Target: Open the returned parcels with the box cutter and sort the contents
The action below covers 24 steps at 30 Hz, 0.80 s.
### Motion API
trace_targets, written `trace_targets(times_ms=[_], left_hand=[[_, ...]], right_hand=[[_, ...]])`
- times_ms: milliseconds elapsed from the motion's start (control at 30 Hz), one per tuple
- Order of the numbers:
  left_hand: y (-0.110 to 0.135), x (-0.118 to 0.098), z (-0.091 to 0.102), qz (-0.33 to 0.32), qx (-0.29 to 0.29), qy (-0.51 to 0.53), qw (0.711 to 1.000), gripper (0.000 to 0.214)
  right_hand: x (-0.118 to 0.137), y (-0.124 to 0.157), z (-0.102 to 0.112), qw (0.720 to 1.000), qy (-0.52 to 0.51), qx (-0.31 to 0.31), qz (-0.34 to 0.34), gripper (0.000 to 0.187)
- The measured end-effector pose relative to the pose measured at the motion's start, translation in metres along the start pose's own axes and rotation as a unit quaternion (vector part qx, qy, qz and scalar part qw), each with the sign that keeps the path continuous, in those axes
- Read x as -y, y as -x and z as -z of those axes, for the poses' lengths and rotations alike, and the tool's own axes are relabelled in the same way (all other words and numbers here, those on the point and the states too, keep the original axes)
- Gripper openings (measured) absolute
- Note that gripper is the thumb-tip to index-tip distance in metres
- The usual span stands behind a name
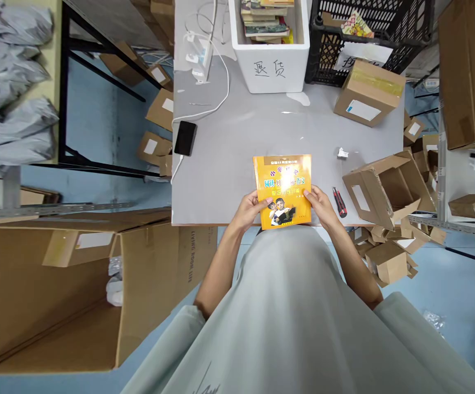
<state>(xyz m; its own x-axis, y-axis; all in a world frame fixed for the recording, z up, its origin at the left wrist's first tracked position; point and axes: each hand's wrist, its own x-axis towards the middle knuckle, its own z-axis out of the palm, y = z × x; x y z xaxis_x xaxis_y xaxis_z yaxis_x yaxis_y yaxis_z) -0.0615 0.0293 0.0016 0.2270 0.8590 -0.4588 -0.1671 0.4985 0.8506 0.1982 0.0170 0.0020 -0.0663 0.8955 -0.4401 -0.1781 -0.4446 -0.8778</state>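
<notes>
A yellow-orange book (284,189) with Chinese lettering and a picture of two children on its cover is held up at the table's front edge. My left hand (248,210) grips its lower left side, thumb on the cover. On the opposite side, my right hand (320,203) pinches the right edge with the thumb in front. The fingers behind the book are hidden. Just right of my right hand lies a red and black box cutter (339,202) on the grey table (229,148). An opened cardboard box (389,189) sits beyond it.
At the back stand a white bin (278,68) of books and a black crate (369,41). A taped carton (369,93) is at the right, a phone (185,138) with its cable at the left. A large open carton (147,284) stands at lower left; small boxes (389,260) pile at right.
</notes>
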Motion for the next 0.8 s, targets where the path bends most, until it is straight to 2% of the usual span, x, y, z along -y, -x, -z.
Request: trace_targets(times_ms=[67, 133, 267, 333, 400, 467, 567, 600, 667, 733, 800], left_hand=[[-0.001, -0.004, -0.003, -0.028, -0.025, -0.025, 0.999, 0.066], [-0.001, -0.006, -0.008, -0.059, -0.053, -0.055, 0.995, 0.063], [0.008, -0.006, -0.033, -0.120, -0.112, -0.150, 0.975, 0.048], [0.020, -0.002, -0.050, -0.141, -0.127, -0.220, 0.957, 0.038], [0.032, 0.002, -0.063, -0.170, -0.123, -0.286, 0.935, 0.038], [0.042, 0.005, -0.069, -0.207, -0.089, -0.326, 0.918, 0.044], [0.044, 0.004, -0.059, -0.237, -0.020, -0.321, 0.917, 0.036], [0.042, 0.003, -0.052, -0.237, -0.028, -0.309, 0.921, 0.034], [0.032, -0.001, -0.035, -0.222, -0.094, -0.272, 0.932, 0.042], [0.022, -0.004, -0.021, -0.172, -0.140, -0.204, 0.954, 0.060], [0.014, -0.006, -0.011, -0.078, -0.093, -0.108, 0.987, 0.073]], right_hand=[[-0.005, -0.005, 0.003, 0.998, 0.047, -0.042, 0.029, 0.085], [-0.009, -0.006, 0.001, 0.996, 0.066, -0.043, 0.044, 0.090], [-0.011, 0.004, -0.031, 0.998, 0.028, 0.052, 0.028, 0.101], [-0.012, 0.010, -0.052, 0.997, 0.008, 0.070, 0.033, 0.107], [-0.011, 0.014, -0.068, 0.997, 0.000, 0.054, 0.052, 0.099], [-0.007, 0.015, -0.072, 0.998, -0.011, 0.013, 0.063, 0.081], [0.002, 0.014, -0.060, 0.997, -0.052, -0.030, 0.039, 0.072], [0.006, 0.014, -0.053, 0.997, -0.067, -0.027, 0.022, 0.073], [0.014, 0.015, -0.038, 0.996, -0.091, 0.002, -0.020, 0.074], [0.022, 0.017, -0.027, 0.992, -0.104, 0.037, -0.058, 0.071], [0.027, 0.018, -0.020, 0.989, -0.107, 0.065, -0.082, 0.067]])
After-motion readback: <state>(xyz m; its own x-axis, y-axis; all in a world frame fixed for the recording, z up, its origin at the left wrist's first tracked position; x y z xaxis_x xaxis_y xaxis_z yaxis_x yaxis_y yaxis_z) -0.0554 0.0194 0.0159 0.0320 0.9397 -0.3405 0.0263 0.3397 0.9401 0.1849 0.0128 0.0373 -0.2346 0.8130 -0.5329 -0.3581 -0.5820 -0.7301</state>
